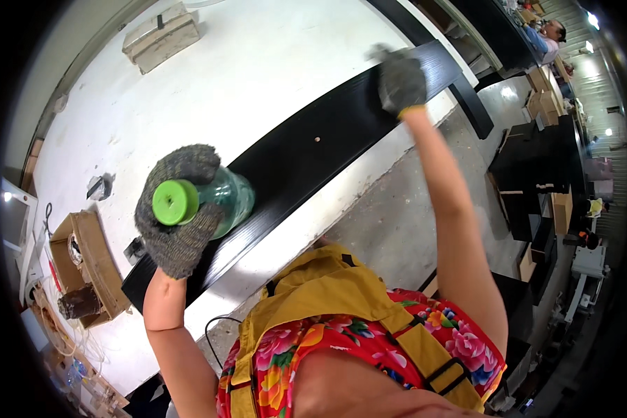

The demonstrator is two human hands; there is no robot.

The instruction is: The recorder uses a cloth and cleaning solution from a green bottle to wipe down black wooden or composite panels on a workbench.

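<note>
My left hand point(181, 245), in a dark grey knitted glove, is wrapped round a clear greenish plastic bottle point(234, 197). The bottle's bright green cap point(167, 203) has a small hole in it and faces toward me. Beneath the bottle a long black board point(292, 150) lies slantwise along the table edge, with one small light spot near its middle. At the board's far right end my right hand point(403, 83), also gloved, is on or just over the surface. Its fingers are blurred by motion, and I cannot tell whether a cloth is under them.
The white table point(272, 63) carries a worn box point(161, 36) at the back left. An open wooden box point(90, 265) with items inside stands at the left. Another black strip point(472, 108) projects past the table's right edge. Farther right, a person point(547, 38) is near black panels point(536, 167).
</note>
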